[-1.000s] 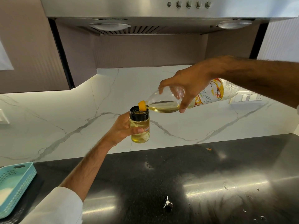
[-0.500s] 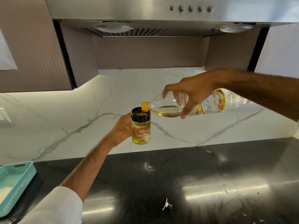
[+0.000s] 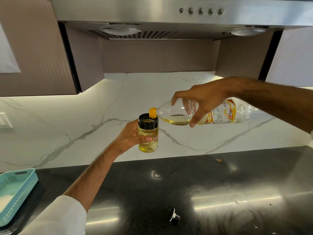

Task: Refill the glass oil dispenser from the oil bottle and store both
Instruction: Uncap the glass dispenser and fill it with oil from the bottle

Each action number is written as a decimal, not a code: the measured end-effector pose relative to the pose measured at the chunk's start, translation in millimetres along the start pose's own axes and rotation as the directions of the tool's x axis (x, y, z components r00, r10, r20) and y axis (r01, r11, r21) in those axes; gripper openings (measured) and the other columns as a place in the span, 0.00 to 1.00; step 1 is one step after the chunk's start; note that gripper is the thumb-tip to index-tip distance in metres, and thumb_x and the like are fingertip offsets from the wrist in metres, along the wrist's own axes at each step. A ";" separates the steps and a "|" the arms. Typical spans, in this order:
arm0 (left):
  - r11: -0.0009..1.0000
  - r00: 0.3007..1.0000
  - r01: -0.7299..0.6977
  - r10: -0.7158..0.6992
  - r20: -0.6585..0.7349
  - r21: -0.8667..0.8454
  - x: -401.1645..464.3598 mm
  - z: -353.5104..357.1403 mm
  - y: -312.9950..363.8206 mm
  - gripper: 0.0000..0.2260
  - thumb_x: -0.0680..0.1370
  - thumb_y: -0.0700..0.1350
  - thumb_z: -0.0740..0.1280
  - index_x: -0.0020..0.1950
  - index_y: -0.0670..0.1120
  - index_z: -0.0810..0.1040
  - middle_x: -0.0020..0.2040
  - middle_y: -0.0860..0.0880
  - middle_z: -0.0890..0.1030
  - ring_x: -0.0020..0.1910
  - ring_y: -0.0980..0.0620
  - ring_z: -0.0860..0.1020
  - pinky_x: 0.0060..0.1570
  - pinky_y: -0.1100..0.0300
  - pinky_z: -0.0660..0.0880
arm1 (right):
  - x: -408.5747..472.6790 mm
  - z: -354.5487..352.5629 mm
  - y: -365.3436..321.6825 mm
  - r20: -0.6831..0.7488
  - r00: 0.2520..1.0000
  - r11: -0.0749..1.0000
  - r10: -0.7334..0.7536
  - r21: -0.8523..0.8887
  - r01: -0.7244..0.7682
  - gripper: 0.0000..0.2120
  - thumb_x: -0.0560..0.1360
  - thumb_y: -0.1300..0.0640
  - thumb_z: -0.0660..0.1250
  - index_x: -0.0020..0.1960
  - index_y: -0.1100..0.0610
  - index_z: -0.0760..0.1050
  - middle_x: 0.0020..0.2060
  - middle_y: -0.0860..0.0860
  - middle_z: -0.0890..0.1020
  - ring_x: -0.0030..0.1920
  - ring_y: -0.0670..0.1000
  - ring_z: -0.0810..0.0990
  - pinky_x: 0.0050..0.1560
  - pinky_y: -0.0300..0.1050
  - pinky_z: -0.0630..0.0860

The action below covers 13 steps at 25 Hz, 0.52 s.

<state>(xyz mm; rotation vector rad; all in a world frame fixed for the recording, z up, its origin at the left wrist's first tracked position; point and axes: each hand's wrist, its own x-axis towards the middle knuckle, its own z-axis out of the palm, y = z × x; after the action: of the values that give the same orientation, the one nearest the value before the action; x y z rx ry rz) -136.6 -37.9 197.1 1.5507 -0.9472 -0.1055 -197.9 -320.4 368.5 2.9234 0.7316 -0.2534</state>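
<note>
The fingers [image 3: 194, 122] of the right hand [image 3: 203, 100] curl down over the clear shoulder of the oil bottle [image 3: 179, 114], with the thumb tip low on the near side, so the hand grips the bottle from above. The left hand [image 3: 128, 138] wraps the glass oil dispenser [image 3: 148, 133], its thumb [image 3: 145, 139] pressed across the front of the glass and the other fingers hidden behind it.

The bottle lies nearly level, base to the right, its yellow neck [image 3: 152, 112] resting at the right edge of the dispenser's black collar [image 3: 148, 122]. A shallow pool of pale oil sits along the bottle's lower side. The dispenser stands upright in the hand, held in the air above the black countertop [image 3: 220, 184] and in front of the white marble backsplash [image 3: 67, 124]; yellow oil fills it almost to the collar.

On the counter near the front edge lies 1 small metal-and-black cap [image 3: 174, 217]. A teal perforated basket [image 3: 18, 189] sits at the far left. A steel range hood [image 3: 169, 14] with 5 round buttons [image 3: 201, 10] hangs overhead, flanked by brown cabinets [image 3: 33, 56]. A white sleeve [image 3: 59, 217] covers the left upper arm.
</note>
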 end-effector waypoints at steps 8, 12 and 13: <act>1.000 1.000 0.007 -0.007 -0.006 0.003 -2.0 1.8 0.7 0.37 0.63 0.64 0.80 0.64 0.47 0.76 0.56 0.53 0.85 0.58 0.49 0.83 0.54 0.57 0.80 | -2.4 -1.0 -7.7 0.013 1.000 1.000 0.004 0.002 -0.004 0.43 0.65 0.33 0.71 0.75 0.45 0.62 0.55 0.46 0.82 0.51 0.56 0.86 0.55 0.50 0.84; 1.000 1.000 0.010 -0.010 -0.005 0.003 -2.9 1.6 1.1 0.36 0.63 0.64 0.80 0.64 0.46 0.76 0.56 0.51 0.85 0.58 0.47 0.82 0.54 0.56 0.80 | -4.4 0.9 -8.8 0.009 1.000 1.000 0.007 0.021 -0.007 0.43 0.64 0.32 0.70 0.75 0.45 0.62 0.55 0.46 0.82 0.51 0.56 0.86 0.54 0.48 0.84; 1.000 1.000 0.012 -0.012 -0.006 0.002 -3.1 1.7 1.1 0.36 0.63 0.64 0.80 0.64 0.47 0.76 0.56 0.52 0.85 0.58 0.48 0.82 0.54 0.56 0.80 | -4.7 1.2 -8.5 0.007 1.000 1.000 0.007 0.021 -0.007 0.44 0.64 0.32 0.70 0.75 0.45 0.62 0.55 0.45 0.82 0.51 0.56 0.85 0.55 0.48 0.84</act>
<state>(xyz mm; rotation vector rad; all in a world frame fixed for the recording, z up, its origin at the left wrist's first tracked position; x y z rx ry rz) -140.1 -37.2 196.2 1.5578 -0.9340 -0.1082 -206.2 -315.3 367.6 2.9427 0.7216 -0.2721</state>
